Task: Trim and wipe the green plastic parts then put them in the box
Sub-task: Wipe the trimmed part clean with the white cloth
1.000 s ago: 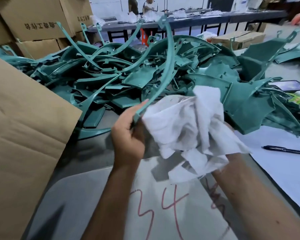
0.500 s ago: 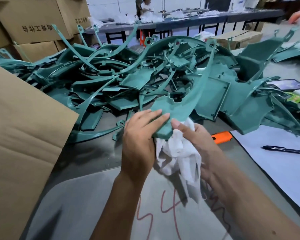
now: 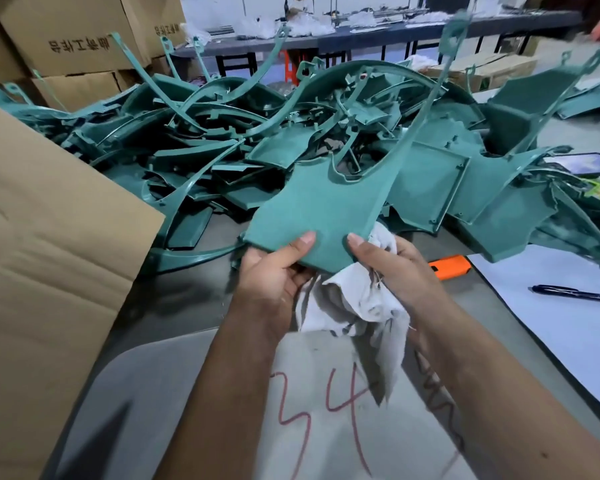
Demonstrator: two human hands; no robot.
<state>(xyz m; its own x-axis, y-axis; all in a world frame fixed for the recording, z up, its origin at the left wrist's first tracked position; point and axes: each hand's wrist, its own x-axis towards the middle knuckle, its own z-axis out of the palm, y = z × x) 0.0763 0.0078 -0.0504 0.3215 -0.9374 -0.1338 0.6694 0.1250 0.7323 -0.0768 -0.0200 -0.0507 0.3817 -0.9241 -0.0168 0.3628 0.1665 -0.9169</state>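
I hold one green plastic part [image 3: 319, 209] flat in front of me, its broad panel toward me and its long thin arm reaching up to the right. My left hand [image 3: 274, 271] pinches the panel's near edge, thumb on top. My right hand [image 3: 392, 268] grips the same edge, thumb on top, with a white cloth [image 3: 357, 306] bunched under the panel and hanging down. A big heap of green parts [image 3: 222, 140] covers the table behind. The box flap [image 3: 49, 237] stands at my left.
An orange cutter [image 3: 451, 266] lies on the grey table just right of my hands. A black pen [image 3: 575, 294] rests on white paper at the right, a phone [image 3: 582, 162] farther back. Cardboard cartons [image 3: 77, 39] stack at the back left. Red digits mark the table near me.
The green part has turned from edge-on and upright to flat with its panel facing me. The cloth went from covering the part's front to bunched beneath it. Both thumbs now sit on the panel.
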